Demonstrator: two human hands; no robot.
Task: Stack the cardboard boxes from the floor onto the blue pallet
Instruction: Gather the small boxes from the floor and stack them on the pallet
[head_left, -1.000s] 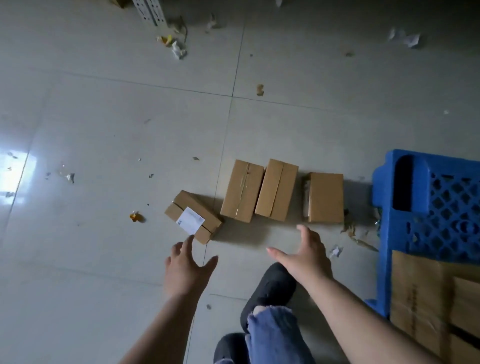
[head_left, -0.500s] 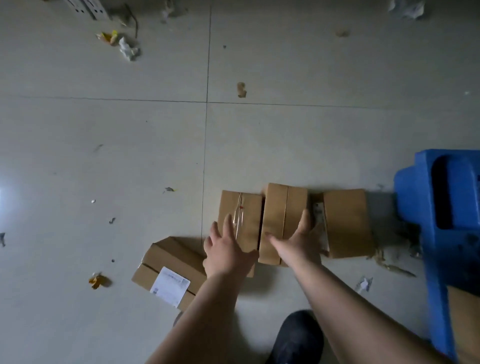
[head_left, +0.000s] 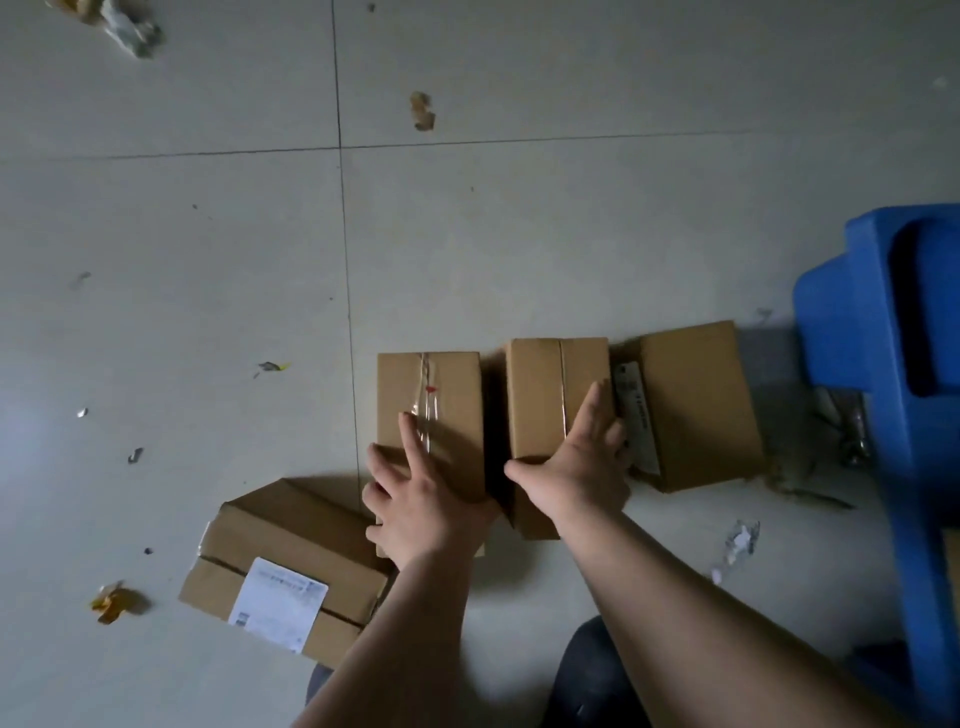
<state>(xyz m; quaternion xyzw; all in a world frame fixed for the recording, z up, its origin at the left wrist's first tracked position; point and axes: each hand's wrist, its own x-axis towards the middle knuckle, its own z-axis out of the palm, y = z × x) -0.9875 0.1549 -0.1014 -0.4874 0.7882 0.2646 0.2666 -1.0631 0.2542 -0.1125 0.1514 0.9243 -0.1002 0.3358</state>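
Note:
Four cardboard boxes lie on the tiled floor. My left hand (head_left: 421, 509) grips the near end of the taped box (head_left: 441, 384), fingers curled round its left edge and one finger flat on top. My right hand (head_left: 582, 467) holds the middle box (head_left: 540, 384), thumb along its near edge and fingers down its right side, against the right box (head_left: 696, 400). A box with a white label (head_left: 291, 540) lies tilted at the lower left, touching my left wrist. The blue pallet (head_left: 883, 312) stands at the right edge.
Scraps of paper and tape litter the floor, at the far left (head_left: 130, 28), near the pallet (head_left: 740, 540) and lower left (head_left: 111, 603). My dark shoe (head_left: 592, 675) is under my right forearm. Open tiles stretch beyond the boxes.
Both hands have come down from the air onto the two boxes and closed on them. A dark gap has opened between the taped box and the middle box. The view has moved closer.

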